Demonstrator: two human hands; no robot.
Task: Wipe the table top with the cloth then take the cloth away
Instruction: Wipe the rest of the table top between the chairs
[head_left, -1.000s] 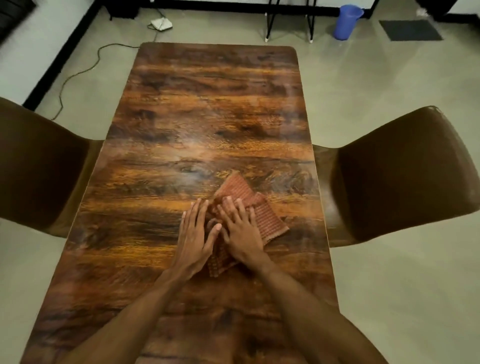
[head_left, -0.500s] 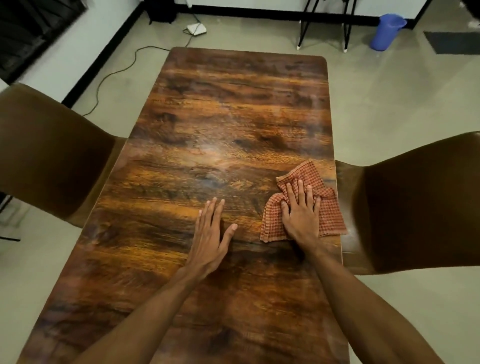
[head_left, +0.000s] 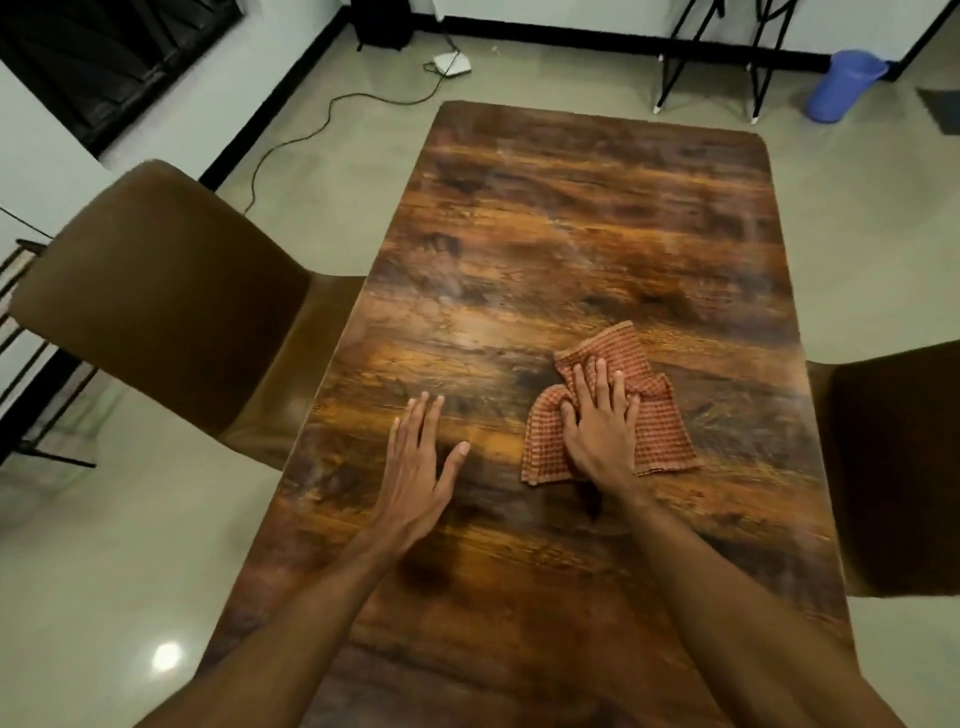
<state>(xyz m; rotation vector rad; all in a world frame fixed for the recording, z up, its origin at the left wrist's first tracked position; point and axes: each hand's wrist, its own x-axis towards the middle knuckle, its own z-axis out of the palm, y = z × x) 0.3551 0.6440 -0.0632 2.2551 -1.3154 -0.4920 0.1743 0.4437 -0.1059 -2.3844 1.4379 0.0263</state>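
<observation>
Right hand (head_left: 602, 431) pressed flat, fingers spread, on crumpled cloth (head_left: 660, 431) to wipe the surface (head_left: 571, 234); left hand (head_left: 415, 467), open and empty, braces beside the cloth

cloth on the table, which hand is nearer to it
Right. The right hand lies flat on top of the checked cloth, pressing it to the table. The left hand rests on bare wood beside it, apart.
</observation>
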